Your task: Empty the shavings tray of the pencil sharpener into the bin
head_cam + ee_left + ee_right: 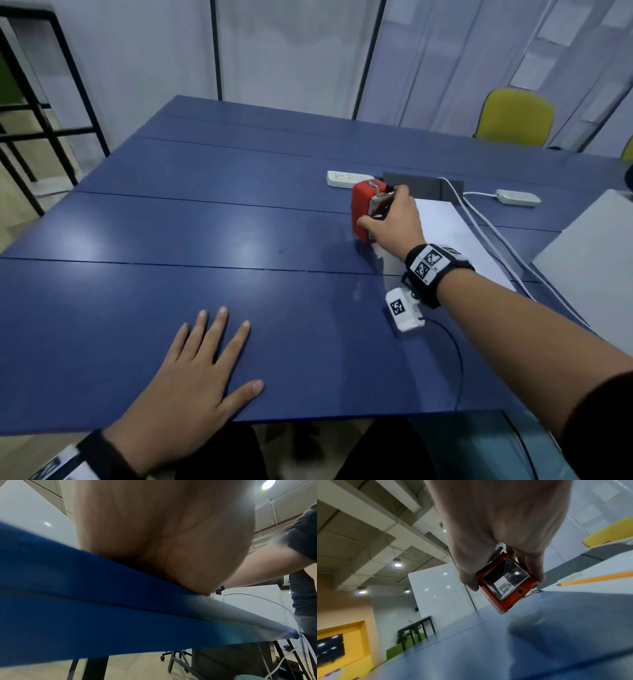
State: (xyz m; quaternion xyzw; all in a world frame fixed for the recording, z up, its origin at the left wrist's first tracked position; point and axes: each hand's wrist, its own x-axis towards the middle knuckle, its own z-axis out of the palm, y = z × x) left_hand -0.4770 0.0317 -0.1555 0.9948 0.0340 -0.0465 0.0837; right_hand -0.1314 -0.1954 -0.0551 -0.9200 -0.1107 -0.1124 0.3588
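Fingers of right hand point(394, 222) clamped round red pencil sharpener point(363, 212), far right on blue table point(205, 222); left hand point(191, 370) flat, fingers spread. Clear shavings tray point(505, 580) still seated, apparently unemptied. Bin not in view; removal and tipping remain.

A blue table point(178, 219) made of long boards fills most of the head view. Toward its far right lies a white power strip point(347, 178), and just behind that a flat grey panel point(424, 186) set into the tabletop. A white sheet of paper point(448, 226) lies in front of the panel, with two white cables point(493, 229) running along its right side. A small white adapter point(518, 197) sits farther right. A yellow pencil point(597, 579) shows in the right wrist view, apparently on the paper. Beyond the table stand a yellow chair point(513, 118) and, at left, a black metal rack point(44, 113). A white surface point(589, 260) adjoins the table's right edge.
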